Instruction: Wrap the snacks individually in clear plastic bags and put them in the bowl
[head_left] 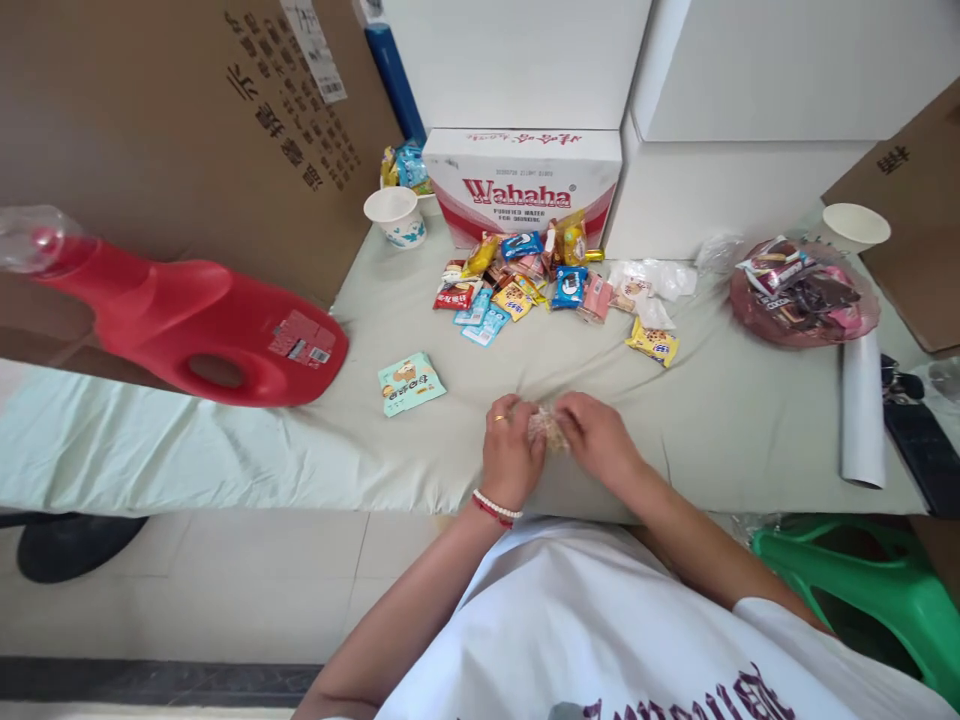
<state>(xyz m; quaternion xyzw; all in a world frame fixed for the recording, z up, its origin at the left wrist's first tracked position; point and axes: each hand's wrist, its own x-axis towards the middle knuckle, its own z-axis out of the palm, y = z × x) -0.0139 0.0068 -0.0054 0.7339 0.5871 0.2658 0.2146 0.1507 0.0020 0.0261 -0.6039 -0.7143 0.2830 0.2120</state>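
Both hands are close together at the table's front edge. Between them is a small crinkled, see-through snack packet with something tan in it; its exact kind is too blurred to tell. My left hand, with a ring and bead bracelets, has its fingers curled on the packet's left side. My right hand pinches its right side. To the left lies a flat mint-green packet. Beyond the hands is a pile of wrapped snacks, and a yellow snack packet sits to the right.
A red detergent bottle lies on the left. At the back stand a Wahaha carton and a paper cup. On the right are a pink bowl of wrappers, a white paper roll and a green stool.
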